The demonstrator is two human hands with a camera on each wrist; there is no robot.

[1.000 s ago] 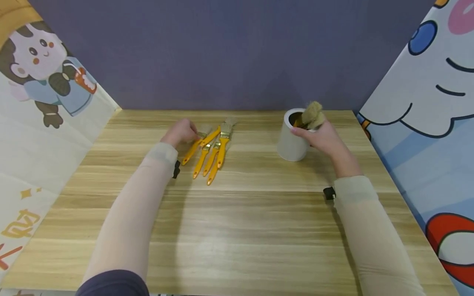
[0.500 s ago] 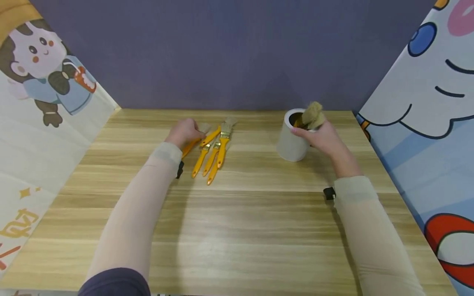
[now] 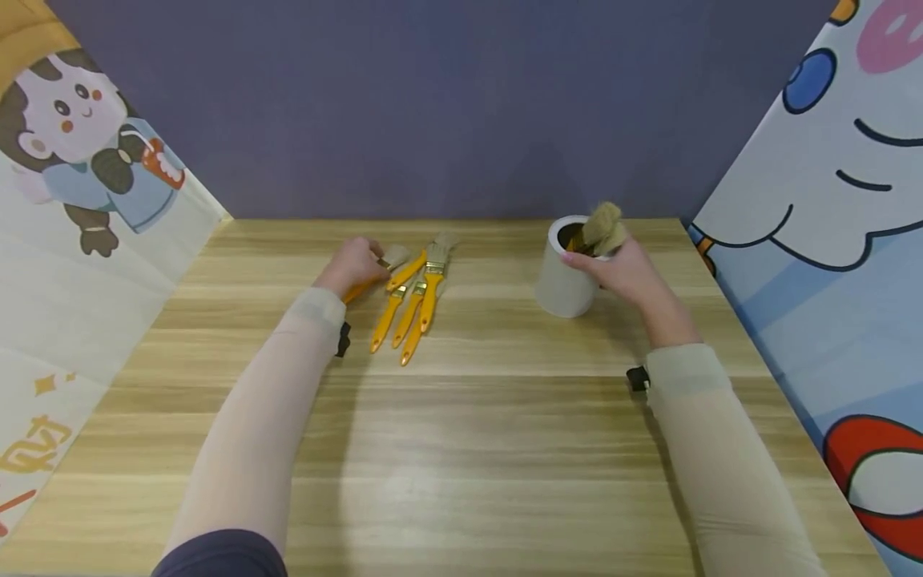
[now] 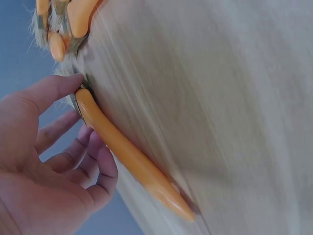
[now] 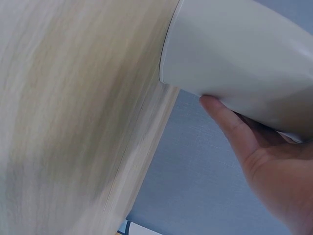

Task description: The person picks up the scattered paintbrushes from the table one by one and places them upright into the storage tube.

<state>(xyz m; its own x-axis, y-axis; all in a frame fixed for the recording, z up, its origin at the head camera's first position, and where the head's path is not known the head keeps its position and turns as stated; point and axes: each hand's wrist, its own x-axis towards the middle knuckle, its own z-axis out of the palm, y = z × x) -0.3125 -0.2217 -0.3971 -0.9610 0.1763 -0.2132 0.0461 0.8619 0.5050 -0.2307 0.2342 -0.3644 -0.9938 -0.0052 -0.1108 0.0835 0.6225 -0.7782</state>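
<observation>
Left of centre, the left hand (image 3: pixel 352 266) has edged leftward, fingers pinching a brush (image 4: pixel 130 153), so pick-up seems begun; upper right, the right hand (image 3: pixel 626 274) grips a pot (image 3: pixel 562 287), fingers around it.

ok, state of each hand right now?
Left hand: pinching a yellow-orange-handled paintbrush with pale bristles.
Right hand: gripping the white cylindrical container near its top.

A dark purplish wall (image 3: pixel 433 104) backs a wood-grain table (image 3: pixel 505 449) between cartoon-printed panels (image 3: pixel 851 320).
</observation>
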